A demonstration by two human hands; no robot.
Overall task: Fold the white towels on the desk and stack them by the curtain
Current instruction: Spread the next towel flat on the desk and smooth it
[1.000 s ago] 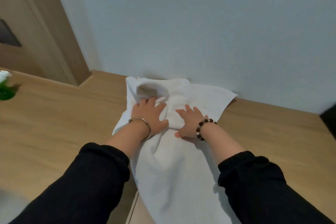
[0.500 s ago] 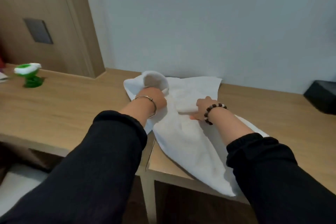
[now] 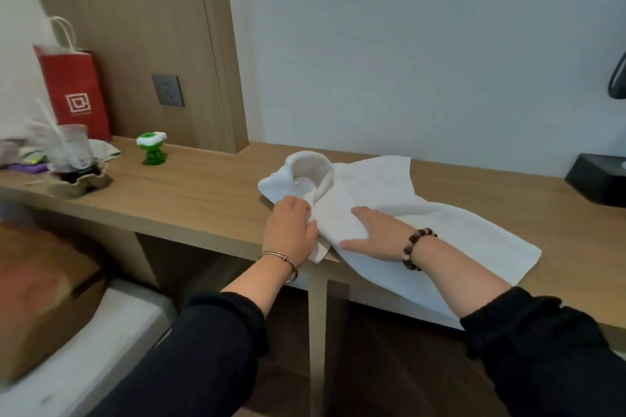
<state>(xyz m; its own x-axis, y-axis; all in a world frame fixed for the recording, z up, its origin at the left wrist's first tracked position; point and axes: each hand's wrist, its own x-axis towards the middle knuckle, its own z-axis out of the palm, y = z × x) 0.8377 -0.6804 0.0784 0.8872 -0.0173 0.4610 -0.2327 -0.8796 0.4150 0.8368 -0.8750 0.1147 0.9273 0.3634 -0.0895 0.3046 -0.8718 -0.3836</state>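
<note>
A white towel [image 3: 389,195] lies rumpled across the wooden desk [image 3: 210,189], its far left part curled up into a loop and its near end draped over the desk's front edge. My left hand [image 3: 291,230] grips a bunched fold of the towel at the desk's front edge. My right hand [image 3: 372,234] lies flat on the towel just to the right, fingers straight and spread, pressing the cloth down. No curtain is in view.
A green and white toy [image 3: 152,149] stands on the desk to the left. Further left are a red paper bag [image 3: 76,91], a plastic cup [image 3: 72,152] in a cardboard holder and clutter. A black box [image 3: 599,184] sits at the far right. A wall socket [image 3: 168,90] faces the desk.
My view has pulled back and swung left. Both hands have slid towards the desk's front edge; the left now grips a fold and the right has flattened on the towel.
</note>
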